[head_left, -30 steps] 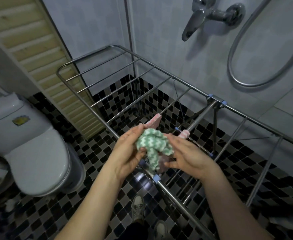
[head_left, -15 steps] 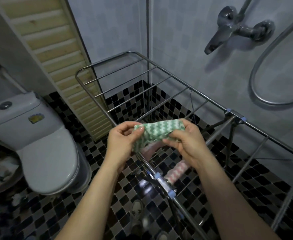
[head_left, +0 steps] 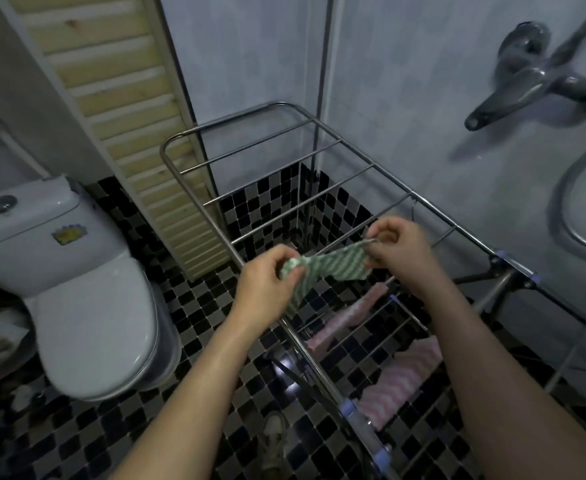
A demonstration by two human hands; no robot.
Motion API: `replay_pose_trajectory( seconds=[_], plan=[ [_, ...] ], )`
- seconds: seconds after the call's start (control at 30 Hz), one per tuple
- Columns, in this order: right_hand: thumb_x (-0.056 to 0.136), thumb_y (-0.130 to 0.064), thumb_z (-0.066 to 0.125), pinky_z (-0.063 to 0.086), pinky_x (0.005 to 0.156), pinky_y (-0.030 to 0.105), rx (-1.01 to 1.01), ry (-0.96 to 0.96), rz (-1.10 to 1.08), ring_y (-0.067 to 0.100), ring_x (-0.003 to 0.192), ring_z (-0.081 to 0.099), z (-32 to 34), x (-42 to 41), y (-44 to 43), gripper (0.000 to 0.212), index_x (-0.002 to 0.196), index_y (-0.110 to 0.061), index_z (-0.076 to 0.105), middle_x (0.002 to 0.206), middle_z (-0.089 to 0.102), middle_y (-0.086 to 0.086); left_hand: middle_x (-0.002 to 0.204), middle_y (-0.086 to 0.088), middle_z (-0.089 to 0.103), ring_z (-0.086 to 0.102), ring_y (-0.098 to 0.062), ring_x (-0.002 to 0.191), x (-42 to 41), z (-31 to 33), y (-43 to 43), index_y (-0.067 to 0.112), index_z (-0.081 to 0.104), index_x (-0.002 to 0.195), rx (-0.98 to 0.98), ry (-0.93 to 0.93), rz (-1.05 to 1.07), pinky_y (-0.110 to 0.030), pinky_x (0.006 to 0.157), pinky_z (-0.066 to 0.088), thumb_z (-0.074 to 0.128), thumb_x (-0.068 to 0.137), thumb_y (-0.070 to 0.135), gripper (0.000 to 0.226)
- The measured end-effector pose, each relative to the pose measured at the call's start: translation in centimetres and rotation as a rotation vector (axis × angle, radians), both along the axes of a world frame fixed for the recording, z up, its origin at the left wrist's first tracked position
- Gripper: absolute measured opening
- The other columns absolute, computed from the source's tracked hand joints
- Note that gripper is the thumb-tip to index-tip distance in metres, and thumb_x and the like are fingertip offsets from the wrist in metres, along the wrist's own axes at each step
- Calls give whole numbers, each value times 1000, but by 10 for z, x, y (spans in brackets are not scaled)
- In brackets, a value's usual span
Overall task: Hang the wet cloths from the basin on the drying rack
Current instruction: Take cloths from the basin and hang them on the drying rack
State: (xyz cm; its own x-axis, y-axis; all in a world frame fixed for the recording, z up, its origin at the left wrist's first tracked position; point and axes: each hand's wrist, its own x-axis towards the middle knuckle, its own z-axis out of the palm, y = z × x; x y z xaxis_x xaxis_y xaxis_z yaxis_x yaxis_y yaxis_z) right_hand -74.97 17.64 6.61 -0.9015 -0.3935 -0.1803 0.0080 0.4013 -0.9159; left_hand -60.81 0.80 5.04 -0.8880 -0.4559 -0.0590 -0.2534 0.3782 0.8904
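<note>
Toilet (head_left: pixel 90 306) left of rack (head_left: pixel 286 105), held cloth (head_left: pixel 333 268) above rods, second cloth (head_left: pixel 347 317) nearer, third cloth (head_left: pixel 402 379) nearest

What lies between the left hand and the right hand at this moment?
The green striped cloth spans that gap: the left hand pinches one end, the right hand pinches the other. The head view shows it, with the drying rack behind.

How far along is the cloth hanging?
Done: far pink cloth and near pink cloth hang on the rack. In hand: left hand and right hand pinch the green cloth spread above the rails, not yet draped. Left: drape it; basin not in view.
</note>
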Motion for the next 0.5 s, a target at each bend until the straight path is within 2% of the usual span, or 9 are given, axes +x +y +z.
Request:
replay_pose_trajectory(
  seconds=[0.07,0.13,0.2,0.27,0.37,0.43,0.5],
  plan=[
    [85,4,62,58,70,36,93,71,13,23,73,66,-6,-2,3,20,81,-16,63,78,67,4,91,12,63,63,-5,80,2,-12,2,28,62,92,-10,-64,-35,-16,61,52,65,90,24,5],
    [84,2,62,56,74,35,126,87,25,22,78,67,-11,-8,-1,21,81,-18,66,81,69,2,94,8,63,64,-9,85,-2,-21,-2,31,62,88,54,-105,-31,-22,67,55,66,89,24,8],
    [84,-2,65,55,79,34,133,101,31,20,85,67,-12,-16,-7,18,85,-20,68,88,70,3,95,8,63,64,-7,87,-6,-24,-8,32,62,88,139,-116,-9,-24,70,56,66,89,24,8],
    [83,-9,70,51,76,30,148,140,31,16,86,65,-15,-27,-19,14,88,-22,68,90,69,-1,92,10,64,63,-3,83,-11,-27,-16,30,62,89,158,-109,20,-19,66,54,66,89,24,7],
    [85,-15,71,45,72,23,188,197,14,9,82,58,-26,-38,-49,13,96,-19,67,85,61,-8,90,12,65,63,-3,80,-17,-33,-30,27,63,89,121,-88,131,-21,67,53,66,89,25,4],
    [87,-17,69,50,82,30,220,222,32,11,90,57,-36,-41,-71,23,110,-17,66,94,61,-5,90,11,64,60,0,78,-23,-39,-41,24,64,92,28,-93,209,-17,62,48,65,90,26,3],
    [90,-18,66,48,93,31,227,208,70,13,100,56,-45,-42,-88,39,128,-19,58,111,62,1,93,7,65,59,0,74,-29,-45,-50,20,64,98,-80,-127,247,-13,55,44,63,92,26,9]
  ],
)
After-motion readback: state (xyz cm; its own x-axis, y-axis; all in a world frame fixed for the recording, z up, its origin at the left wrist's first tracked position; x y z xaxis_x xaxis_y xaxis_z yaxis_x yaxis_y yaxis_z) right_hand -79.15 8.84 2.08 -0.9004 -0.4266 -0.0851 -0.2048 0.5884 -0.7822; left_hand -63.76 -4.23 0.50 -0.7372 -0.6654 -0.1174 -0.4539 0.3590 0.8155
